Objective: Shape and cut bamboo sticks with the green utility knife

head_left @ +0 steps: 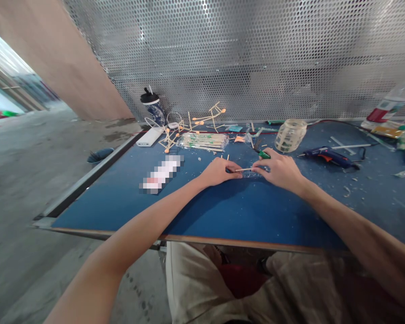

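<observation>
My left hand [218,173] rests low over the blue table, its fingers closed on one end of a thin wooden stick [245,169]. The thumb and fingertips of my right hand [281,170] pinch the stick's other end, so it lies level between both hands. A green-handled tool [264,155] with a dark tip also sits at the fingers of my right hand; its kind is unclear. Clear plastic film or scraps [253,174] lie under the stick. Past my left hand, two short stick ends [227,157] show, partly hidden.
Behind my hands lie a bag of sticks [204,141], joined stick frames [170,139], a white power bank [150,137] and a tumbler [153,108]. To the right are a clear jar [290,136], a blue glue gun [330,156] and a bottle [391,105]. A perforated metal panel [222,58] stands behind.
</observation>
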A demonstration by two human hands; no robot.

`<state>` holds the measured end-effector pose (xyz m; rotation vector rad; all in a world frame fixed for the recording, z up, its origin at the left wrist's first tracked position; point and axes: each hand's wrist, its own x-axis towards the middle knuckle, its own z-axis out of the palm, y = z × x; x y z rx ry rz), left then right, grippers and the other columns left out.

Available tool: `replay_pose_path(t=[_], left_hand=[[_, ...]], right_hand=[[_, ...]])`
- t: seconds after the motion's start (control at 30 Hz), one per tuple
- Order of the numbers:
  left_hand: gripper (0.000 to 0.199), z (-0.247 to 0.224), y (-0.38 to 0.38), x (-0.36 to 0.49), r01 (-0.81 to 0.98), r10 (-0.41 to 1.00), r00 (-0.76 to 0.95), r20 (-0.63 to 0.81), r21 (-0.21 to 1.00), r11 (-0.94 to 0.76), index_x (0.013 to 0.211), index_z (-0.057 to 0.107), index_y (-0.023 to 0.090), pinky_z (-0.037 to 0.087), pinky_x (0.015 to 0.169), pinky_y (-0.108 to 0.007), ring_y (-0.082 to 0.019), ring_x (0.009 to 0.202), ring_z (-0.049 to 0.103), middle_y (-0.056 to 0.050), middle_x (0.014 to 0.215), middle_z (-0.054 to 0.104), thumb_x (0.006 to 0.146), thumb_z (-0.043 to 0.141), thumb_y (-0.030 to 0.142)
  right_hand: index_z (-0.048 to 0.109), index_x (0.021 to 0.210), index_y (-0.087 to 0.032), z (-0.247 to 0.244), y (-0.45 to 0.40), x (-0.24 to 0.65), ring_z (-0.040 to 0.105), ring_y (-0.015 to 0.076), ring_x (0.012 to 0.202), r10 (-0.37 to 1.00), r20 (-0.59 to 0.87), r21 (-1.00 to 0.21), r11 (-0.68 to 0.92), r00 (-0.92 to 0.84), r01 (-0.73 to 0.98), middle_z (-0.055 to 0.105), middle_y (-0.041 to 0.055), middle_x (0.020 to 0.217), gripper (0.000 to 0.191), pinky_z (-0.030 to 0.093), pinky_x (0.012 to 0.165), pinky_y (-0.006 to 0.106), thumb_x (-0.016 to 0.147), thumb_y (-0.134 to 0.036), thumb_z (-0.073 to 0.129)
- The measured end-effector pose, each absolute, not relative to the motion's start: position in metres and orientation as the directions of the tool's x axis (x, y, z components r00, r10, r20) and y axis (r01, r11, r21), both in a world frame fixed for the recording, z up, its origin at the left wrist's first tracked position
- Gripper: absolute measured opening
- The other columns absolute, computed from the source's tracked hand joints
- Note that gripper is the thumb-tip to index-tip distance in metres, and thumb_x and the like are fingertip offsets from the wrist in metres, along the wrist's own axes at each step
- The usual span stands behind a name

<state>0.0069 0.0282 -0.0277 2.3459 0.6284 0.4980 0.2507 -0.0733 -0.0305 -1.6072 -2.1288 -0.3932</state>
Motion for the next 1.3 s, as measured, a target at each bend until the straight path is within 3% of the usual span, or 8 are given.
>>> replay_pose_path(t=[0.57, 1.0, 1.17, 1.23, 1.3], left_hand=[[0.031, -0.031, 0.030, 0.008, 0.304, 0.569, 0.795, 0.213, 0.671, -0.676, 0.102, 0.081, 0.023, 0.051, 0.070, -0.025, -0.016, 0.077, 0.071, -0.002, 0.088, 0.080, 0.083, 0.076, 0.046], [0.032, -0.033, 0.022, 0.017, 0.344, 0.594, 0.772, 0.225, 0.638, -0.689, 0.109, 0.080, 0.027, 0.054, 0.073, -0.027, -0.016, 0.077, 0.073, -0.002, 0.093, 0.081, 0.096, 0.061, 0.048], [0.033, -0.035, 0.023, 0.017, 0.343, 0.596, 0.770, 0.227, 0.640, -0.688, 0.103, 0.081, 0.024, 0.053, 0.071, -0.026, -0.015, 0.072, 0.071, -0.002, 0.088, 0.080, 0.097, 0.058, 0.047], [0.035, -0.035, 0.023, 0.017, 0.339, 0.594, 0.771, 0.229, 0.642, -0.688, 0.099, 0.081, 0.024, 0.052, 0.068, -0.025, -0.015, 0.071, 0.070, -0.002, 0.087, 0.080, 0.097, 0.056, 0.048], [0.035, -0.035, 0.022, 0.016, 0.339, 0.596, 0.769, 0.230, 0.644, -0.686, 0.096, 0.081, 0.024, 0.051, 0.067, -0.025, -0.014, 0.070, 0.070, -0.001, 0.086, 0.080, 0.097, 0.056, 0.049]], right_hand=[[0.081, 0.100, -0.033, -0.030, -0.074, 0.249, 0.062, 0.0168, 0.071, 0.823, 0.526, -0.059, 0.288, -0.215, 0.956, 0.063, 0.0084, 0.110, 0.032, 0.039, 0.055, 0.030, 0.098, -0.052, 0.055], [0.081, 0.098, -0.033, -0.030, -0.072, 0.248, 0.063, 0.0187, 0.076, 0.818, 0.532, -0.095, 0.316, -0.220, 0.944, 0.063, 0.0083, 0.108, 0.033, 0.043, 0.058, 0.031, 0.098, -0.054, 0.055], [0.069, 0.128, -0.037, -0.016, -0.077, 0.254, 0.064, 0.0232, 0.088, 0.759, 0.638, -0.205, 0.328, -0.128, 0.922, 0.062, 0.0088, 0.110, 0.035, 0.055, 0.078, 0.042, 0.100, -0.049, 0.052], [0.061, 0.136, -0.035, -0.009, -0.080, 0.260, 0.064, 0.0246, 0.091, 0.687, 0.727, -0.338, 0.380, -0.017, 0.861, 0.062, 0.0084, 0.105, 0.039, 0.055, 0.087, 0.048, 0.101, -0.049, 0.050], [0.048, 0.145, -0.035, -0.003, -0.081, 0.267, 0.065, 0.0252, 0.094, 0.608, 0.788, -0.480, 0.504, 0.100, 0.718, 0.062, 0.0104, 0.115, 0.051, 0.055, 0.086, 0.048, 0.100, -0.058, 0.048]])
